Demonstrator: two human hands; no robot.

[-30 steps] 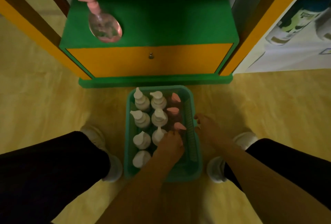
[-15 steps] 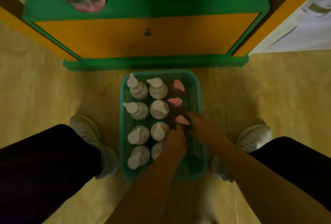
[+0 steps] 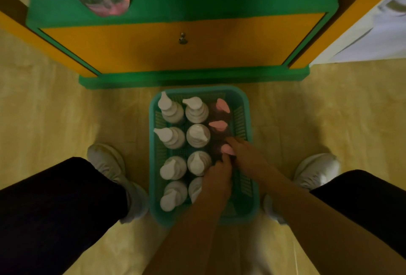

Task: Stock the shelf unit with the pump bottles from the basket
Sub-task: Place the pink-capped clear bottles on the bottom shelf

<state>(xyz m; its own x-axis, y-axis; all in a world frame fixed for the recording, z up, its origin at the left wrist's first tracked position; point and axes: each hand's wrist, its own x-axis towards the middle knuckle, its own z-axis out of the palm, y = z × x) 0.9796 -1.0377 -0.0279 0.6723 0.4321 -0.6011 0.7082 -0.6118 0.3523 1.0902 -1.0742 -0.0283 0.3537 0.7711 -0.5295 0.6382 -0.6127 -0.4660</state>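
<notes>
Now that the right hand (image 3: 243,156) has left the basket (image 3: 252,186) rim, both it and the left hand (image 3: 217,178) clasp the nearest pink-pump bottle (image 3: 227,150) in its right column, ready for lifting shelfward.

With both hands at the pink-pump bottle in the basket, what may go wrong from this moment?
1. The bottles are packed tightly, so lifting the nearest pink-pump bottle may drag or tip the white bottle beside it.
2. The left hand and right hand crowd the same bottle; the grip may slip off the pump.
3. The basket stands loose on the floor and may shift when the bottle is pulled.
</notes>
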